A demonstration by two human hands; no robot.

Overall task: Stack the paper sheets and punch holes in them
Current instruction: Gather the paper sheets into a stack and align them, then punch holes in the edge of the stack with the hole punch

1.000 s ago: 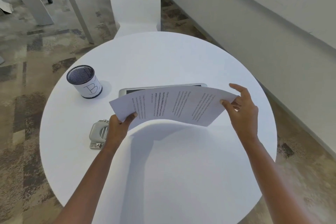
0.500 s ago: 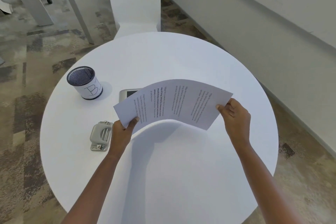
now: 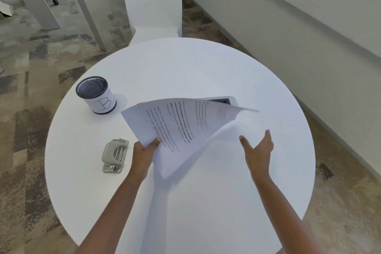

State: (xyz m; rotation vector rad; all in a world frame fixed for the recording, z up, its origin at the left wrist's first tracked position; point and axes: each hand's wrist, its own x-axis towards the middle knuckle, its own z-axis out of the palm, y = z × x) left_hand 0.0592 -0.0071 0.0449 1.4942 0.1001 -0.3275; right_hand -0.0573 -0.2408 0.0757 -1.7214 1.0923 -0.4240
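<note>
A printed paper sheet (image 3: 181, 128) hangs tilted above the round white table (image 3: 206, 202), its right end blurred. My left hand (image 3: 145, 151) pinches the sheet's near left corner, thumb on top. My right hand (image 3: 257, 147) is free of the paper, palm up with fingers spread, just to the right of the sheet's lower edge. A grey metal hole punch (image 3: 114, 155) lies on the table left of my left hand.
A black mesh pen cup (image 3: 95, 94) marked "B" stands at the table's left. A white tablet (image 3: 224, 100) lies behind the sheet, mostly hidden. A white chair (image 3: 153, 4) sits at the table's far side, and a wall runs along the right.
My right hand has let go of the sheet's right edge and opened. The sheet now swings tilted from my left hand alone, uncovering the tablet's right end.
</note>
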